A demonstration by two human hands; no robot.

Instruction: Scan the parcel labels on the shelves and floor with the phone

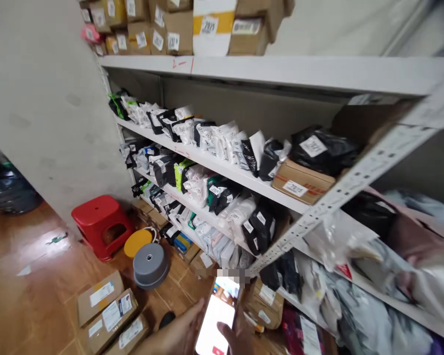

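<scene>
A smartphone with a lit white screen is held low in the middle of the view. My left hand lies against its left edge, fingers curled behind it. My right hand grips the right edge, with the thumb resting on the lower screen. Both hands are cut off by the bottom of the frame. Just beyond the phone stands a white metal shelf rack packed with black and white mailer bags bearing labels.
Labelled cardboard boxes lie on the wooden floor at lower left. A red plastic stool, a yellow disc and a grey round lid sit near the rack's foot. Boxes fill the top shelf. A white wall closes the left.
</scene>
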